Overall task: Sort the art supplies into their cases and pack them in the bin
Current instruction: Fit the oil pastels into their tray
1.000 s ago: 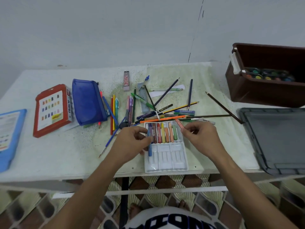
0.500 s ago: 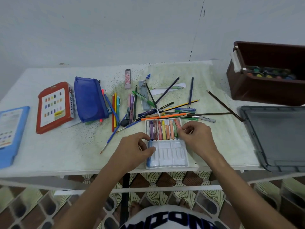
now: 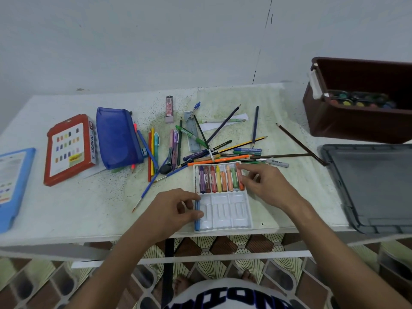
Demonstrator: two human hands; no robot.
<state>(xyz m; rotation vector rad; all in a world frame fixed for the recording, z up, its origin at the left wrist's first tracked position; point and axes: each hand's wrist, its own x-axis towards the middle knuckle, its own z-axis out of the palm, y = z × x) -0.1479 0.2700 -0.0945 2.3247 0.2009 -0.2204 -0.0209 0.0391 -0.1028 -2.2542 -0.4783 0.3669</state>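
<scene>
A white pastel tray (image 3: pixel 223 212) lies at the table's near edge. Its far row holds several oil pastels (image 3: pixel 214 180); its near row is bare except for a blue pastel (image 3: pixel 197 223) in the leftmost slot. My left hand (image 3: pixel 171 210) pinches that blue pastel with thumb and fingers at the tray's left side. My right hand (image 3: pixel 265 186) is at the tray's right side, its fingertips on the orange pastel (image 3: pixel 239 175) at the right end of the far row.
Loose pencils, pens and brushes (image 3: pixel 211 148) lie heaped behind the tray. Left of them are a blue pouch (image 3: pixel 118 137), a red oil-pastel case (image 3: pixel 69 150) and a blue case (image 3: pixel 13 186). A brown bin (image 3: pixel 356 128) with a paint palette (image 3: pixel 361 101) stands right, a grey lid (image 3: pixel 374 186) in front.
My right hand brought the orange pastel down into the far row's right end. My left hand slid the blue pastel from the far row to the near row's left slot.
</scene>
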